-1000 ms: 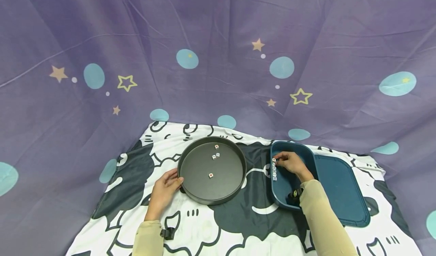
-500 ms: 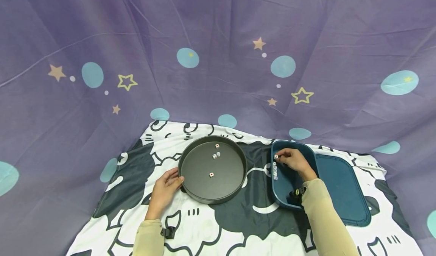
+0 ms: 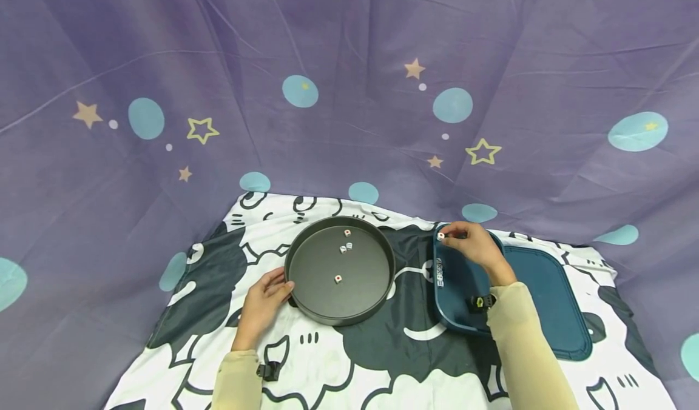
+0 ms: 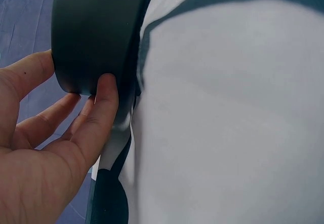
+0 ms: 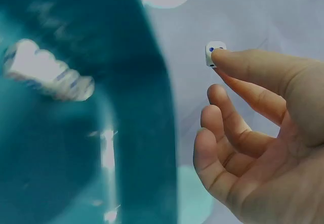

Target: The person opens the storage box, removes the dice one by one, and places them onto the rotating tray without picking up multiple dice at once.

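My left hand (image 3: 263, 305) holds the near-left side of a round dark grey pan (image 3: 314, 317), thumb at the rim and fingers against the outer wall (image 4: 96, 36). Several white dice lie scattered on the pan's floor, one die (image 3: 338, 279) nearer me. On the right, my right hand (image 3: 476, 246) pinches a single white die (image 5: 214, 53) between thumb and index finger; its other fingers are loosely curled. The hand is raised over the far-left part of a blue rectangular container (image 3: 459, 301). Inside, a row of several dice (image 3: 439, 272) lines the left wall.
A flat blue lid (image 3: 551, 301) lies right of the container, close beside it. Beneath everything is a black-and-white cartoon cloth (image 3: 393, 392). A purple curtain (image 3: 349, 131) with stars and blue ovals hangs behind.
My right hand has lifted the die away from the row of dice, up and toward the container's far rim. The left hand stays at the pan.
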Demonstrator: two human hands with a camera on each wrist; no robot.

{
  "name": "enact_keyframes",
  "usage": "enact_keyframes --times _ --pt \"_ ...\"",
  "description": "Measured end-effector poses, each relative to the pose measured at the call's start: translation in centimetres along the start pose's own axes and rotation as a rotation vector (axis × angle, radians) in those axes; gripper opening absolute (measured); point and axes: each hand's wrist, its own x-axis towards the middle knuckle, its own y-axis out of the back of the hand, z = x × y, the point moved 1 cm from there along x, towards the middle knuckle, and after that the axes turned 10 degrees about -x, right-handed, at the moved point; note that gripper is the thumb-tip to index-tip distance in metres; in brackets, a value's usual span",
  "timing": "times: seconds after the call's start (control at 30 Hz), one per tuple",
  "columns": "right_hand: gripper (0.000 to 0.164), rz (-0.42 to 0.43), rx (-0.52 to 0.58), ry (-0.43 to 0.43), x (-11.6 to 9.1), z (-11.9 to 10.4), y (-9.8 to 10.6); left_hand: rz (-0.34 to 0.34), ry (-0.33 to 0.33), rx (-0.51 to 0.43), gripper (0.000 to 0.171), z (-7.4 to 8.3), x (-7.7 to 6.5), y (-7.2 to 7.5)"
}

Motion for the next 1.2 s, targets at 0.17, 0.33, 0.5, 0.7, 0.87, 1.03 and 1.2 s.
enact_keyframes --times 0.17,0.33,0.5,0.7,0.87,1.03,1.2 --pt "0.021 -0.011 -0.002 0.053 0.1 -2.7 0.3 0.002 0.005 -0.004 0.052 0.0 0.0 0.0" --pt "0.02 -0.011 -0.003 0.091 0.6 -4.9 -0.1 0.004 0.007 0.001 0.052 0.1 0.0 0.0" --pt "0.017 -0.018 -0.02 0.12 1.1 -7.2 -1.3 0.008 0.006 0.001 0.051 0.2 -0.2 0.1" --pt "0.016 -0.039 0.009 0.149 2.0 -9.4 -3.4 0.017 0.016 -0.003 0.051 0.1 -0.2 0.1" --pt "0.016 -0.047 0.02 0.206 2.8 -11.0 -5.0 0.015 0.014 -0.002 0.051 0.1 -0.1 0.0" --pt "0.015 -0.053 0.048 0.244 3.5 -12.6 -6.6 0.018 0.014 -0.007 0.05 0.1 -0.1 0.0" --pt "0.015 -0.061 0.074 0.262 4.0 -13.6 -7.9 0.018 0.016 -0.017 0.05 0.0 -0.1 -0.1"
